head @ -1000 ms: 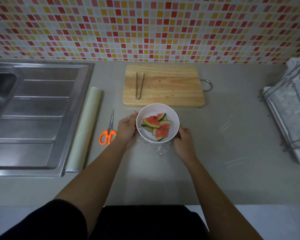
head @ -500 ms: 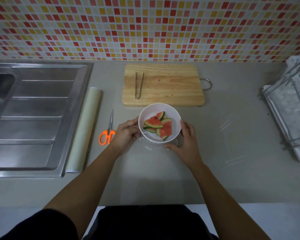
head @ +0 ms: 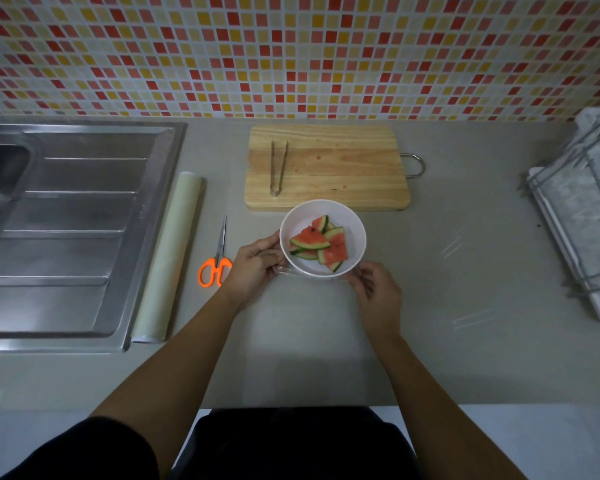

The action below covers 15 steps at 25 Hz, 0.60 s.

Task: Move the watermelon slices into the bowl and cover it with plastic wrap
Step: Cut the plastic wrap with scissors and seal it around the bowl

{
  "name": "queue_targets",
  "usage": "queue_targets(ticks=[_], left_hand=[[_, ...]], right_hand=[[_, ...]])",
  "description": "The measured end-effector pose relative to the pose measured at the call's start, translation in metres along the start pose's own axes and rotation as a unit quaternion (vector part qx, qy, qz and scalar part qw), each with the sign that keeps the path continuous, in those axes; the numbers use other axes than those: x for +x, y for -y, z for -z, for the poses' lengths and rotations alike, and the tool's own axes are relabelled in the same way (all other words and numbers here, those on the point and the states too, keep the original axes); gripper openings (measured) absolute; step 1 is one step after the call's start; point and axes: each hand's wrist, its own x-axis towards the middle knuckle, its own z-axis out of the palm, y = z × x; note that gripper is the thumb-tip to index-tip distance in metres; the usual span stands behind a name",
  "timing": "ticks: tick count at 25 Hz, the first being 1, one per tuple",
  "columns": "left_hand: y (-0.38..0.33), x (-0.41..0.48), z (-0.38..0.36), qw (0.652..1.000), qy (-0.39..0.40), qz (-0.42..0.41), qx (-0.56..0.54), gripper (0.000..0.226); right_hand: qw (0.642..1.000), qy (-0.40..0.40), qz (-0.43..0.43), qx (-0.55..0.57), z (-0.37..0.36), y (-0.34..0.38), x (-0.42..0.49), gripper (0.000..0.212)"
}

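1. Head view: the bowl (head: 305, 216) is standing on the table (head: 215, 150), just near of the cutting board (head: 326, 168), and it is holding the watermelon slices (head: 317, 242).
2. Our left hand (head: 253, 266) is gripping the bowl's left wall. Our right hand (head: 378, 292) is pinching the plastic wrap (head: 343, 278) at the near-right rim.
3. The loose wrap is lying near and right of the bowl, so we are judging that the pull goes up and far-left.

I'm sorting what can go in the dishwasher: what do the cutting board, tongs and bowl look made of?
Cutting board: pale wood, matte, with visible grain bands. Tongs: metal, probably stainless steel, grey with a dull sheen. Bowl: smooth white, plastic or ceramic; the look leaves that open.
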Motion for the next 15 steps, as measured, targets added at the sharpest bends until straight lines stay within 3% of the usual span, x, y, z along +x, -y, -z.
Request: queue_targets(ticks=[8, 15], left_hand=[[0.003, 0.004, 0.0, 0.999, -0.029, 0.009, -0.029, 0.053], [0.006, 0.0, -0.005, 0.997, -0.065, -0.005, -0.028, 0.051]], right_hand=[[0.996, -0.039, 0.071, -0.045, 0.002, 0.004, 0.004, 0.008], [0.991, -0.106, -0.075, -0.043, -0.024, 0.031, 0.006, 0.014]])
